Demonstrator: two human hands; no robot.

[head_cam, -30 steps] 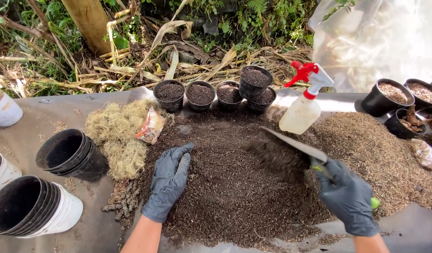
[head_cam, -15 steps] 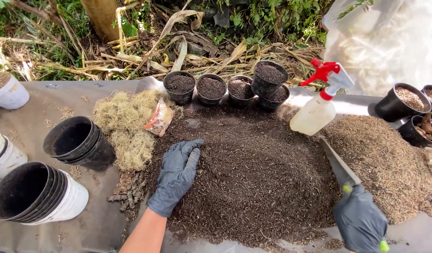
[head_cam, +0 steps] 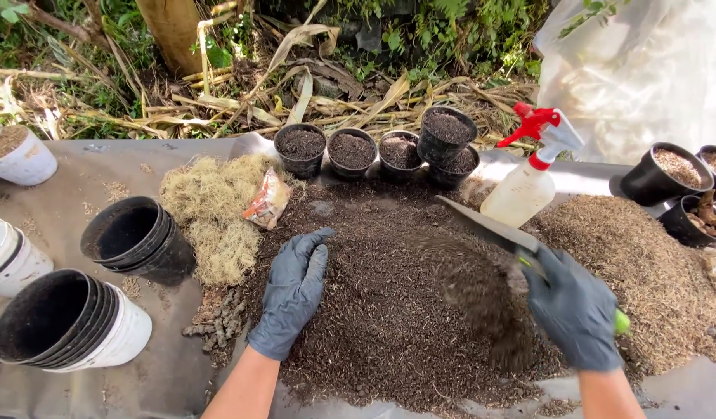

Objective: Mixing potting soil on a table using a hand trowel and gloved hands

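Head view: my left hand [head_cam: 292, 291] lies open and flat on the dark potting mix [head_cam: 389, 310] heaped on the grey sheet [head_cam: 78, 178], while my right hand [head_cam: 575, 310] grips a green-handled trowel [head_cam: 490, 229] whose blade tips loose mix back onto the heap. I judge the step in hand to be blending the mix. The next move calls for a low scoop under the heap, kept well short of the spray bottle [head_cam: 528, 182] and filled small pots [head_cam: 350, 151] behind it.

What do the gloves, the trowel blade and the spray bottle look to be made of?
Gloves, on the left hand and right hand: thin dark grey rubber, probably nitrile, matte and creased tight over the fingers. Trowel blade: likely metal, flat, thin, dull grey; its handle shows bright green, probably plastic. Spray bottle: translucent whitish plastic with a glossy red trigger head.
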